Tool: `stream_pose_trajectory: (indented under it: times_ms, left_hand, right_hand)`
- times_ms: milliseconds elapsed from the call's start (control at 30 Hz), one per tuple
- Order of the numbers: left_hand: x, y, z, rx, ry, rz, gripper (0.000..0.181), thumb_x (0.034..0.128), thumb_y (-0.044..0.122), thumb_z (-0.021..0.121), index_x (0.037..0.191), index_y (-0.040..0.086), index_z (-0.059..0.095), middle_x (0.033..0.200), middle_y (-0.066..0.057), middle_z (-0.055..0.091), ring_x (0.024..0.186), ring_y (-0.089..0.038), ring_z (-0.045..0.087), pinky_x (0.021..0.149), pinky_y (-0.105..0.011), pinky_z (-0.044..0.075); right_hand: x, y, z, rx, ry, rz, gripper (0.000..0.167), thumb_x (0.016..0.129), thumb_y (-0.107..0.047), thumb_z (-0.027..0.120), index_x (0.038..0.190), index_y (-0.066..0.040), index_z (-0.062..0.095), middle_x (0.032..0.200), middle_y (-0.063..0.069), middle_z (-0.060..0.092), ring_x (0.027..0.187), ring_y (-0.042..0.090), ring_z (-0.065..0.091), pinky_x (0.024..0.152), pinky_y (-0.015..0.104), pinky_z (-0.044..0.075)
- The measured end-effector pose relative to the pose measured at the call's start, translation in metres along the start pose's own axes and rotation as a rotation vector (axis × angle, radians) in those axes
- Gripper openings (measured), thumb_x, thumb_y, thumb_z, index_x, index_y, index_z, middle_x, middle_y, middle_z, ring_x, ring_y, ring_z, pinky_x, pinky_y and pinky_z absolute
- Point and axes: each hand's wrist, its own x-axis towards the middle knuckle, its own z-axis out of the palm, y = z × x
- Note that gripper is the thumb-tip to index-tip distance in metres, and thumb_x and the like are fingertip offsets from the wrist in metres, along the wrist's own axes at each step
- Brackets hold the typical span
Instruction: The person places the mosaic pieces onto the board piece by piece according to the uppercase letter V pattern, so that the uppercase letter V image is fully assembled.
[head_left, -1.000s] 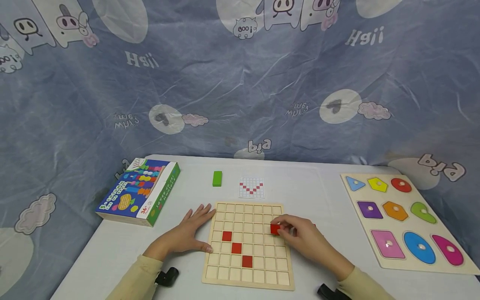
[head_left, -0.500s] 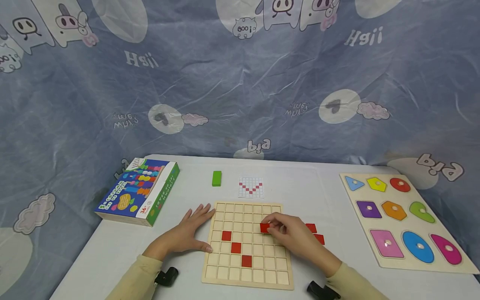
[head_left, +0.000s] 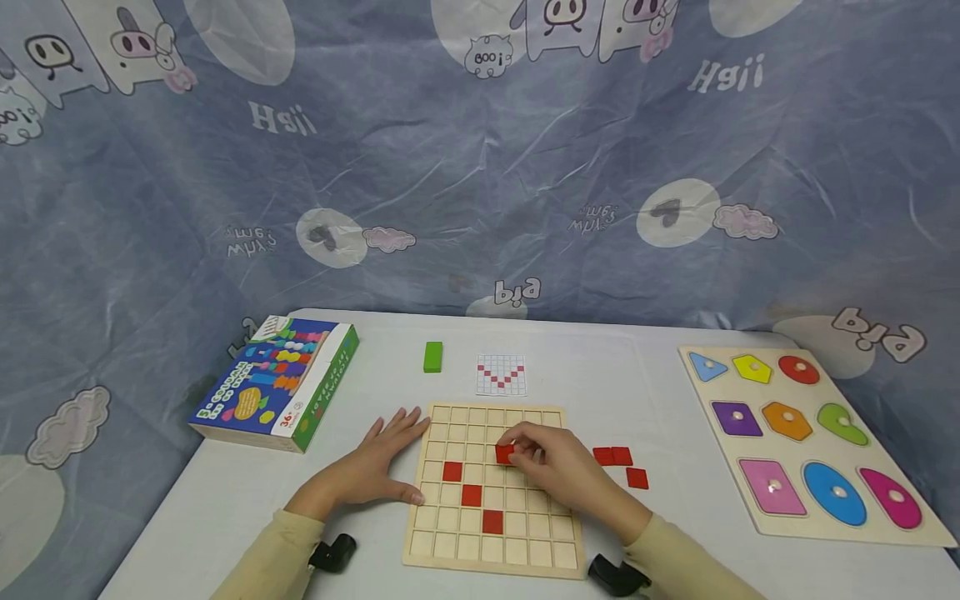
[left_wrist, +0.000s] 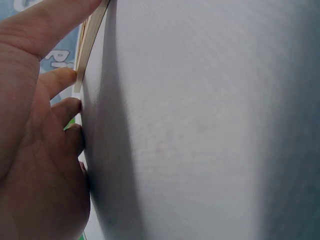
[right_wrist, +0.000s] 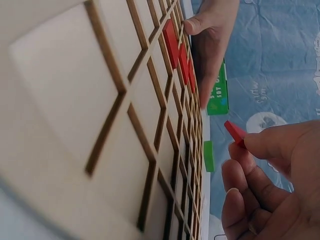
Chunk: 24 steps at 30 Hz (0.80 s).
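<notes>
A wooden grid board [head_left: 447, 546] lies flat on the white table. Three red square tiles sit in its cells in a diagonal line, the middle tile [head_left: 471, 496] among them. Between thumb and fingers my right hand [head_left: 566, 471] pinches another red tile [right_wrist: 234, 133], held above the board's cells and apart from them in the right wrist view. My left hand [head_left: 363, 468] rests at the board's left edge, fingers spread, thumb touching the rim. Behind the board lies a small card [head_left: 501, 375] printed with a V of red squares.
Three loose red tiles, one a separate tile [head_left: 637, 478], lie right of the board. A green block [head_left: 432, 357] is beside the card. On the left stands a blue and green box [head_left: 277, 383]; a shape puzzle board [head_left: 780, 454] lies on the right. Patterned cloth [head_left: 480, 167] hangs behind.
My right hand has moved left across the board with the red tile, uncovering the loose tiles on the right. My left hand has stayed in place.
</notes>
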Motion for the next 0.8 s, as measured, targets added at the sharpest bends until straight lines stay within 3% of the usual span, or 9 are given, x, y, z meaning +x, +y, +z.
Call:
stream_pose_trajectory:
  times_ms: [233, 800]
  left_hand:
    - [0.000, 0.001, 0.000, 0.000, -0.001, -0.009, 0.115, 0.0706, 0.059, 0.085, 0.162, 0.015, 0.030, 0.169, -0.012, 0.017, 0.156, -0.036, 0.006, 0.125, -0.057, -0.001]
    - [0.000, 0.000, -0.001, -0.006, -0.005, -0.025, 0.114, 0.0709, 0.060, 0.085, 0.162, 0.018, 0.030, 0.169, -0.009, 0.017, 0.157, -0.033, 0.005, 0.125, -0.056, 0.000]
  right_hand:
    - [0.008, -0.006, 0.011, 0.008, -0.006, -0.024, 0.019, 0.095, -0.012, 0.071, 0.109, -0.026, 0.072, 0.085, -0.017, 0.063, 0.076, 0.004, 0.058, 0.068, 0.023, 0.052]
    - [0.034, -0.021, 0.039, 0.010, -0.063, -0.046, 0.015, 0.097, -0.016, 0.069, 0.110, -0.023, 0.072, 0.081, -0.015, 0.062, 0.073, 0.003, 0.058, 0.067, 0.022, 0.051]
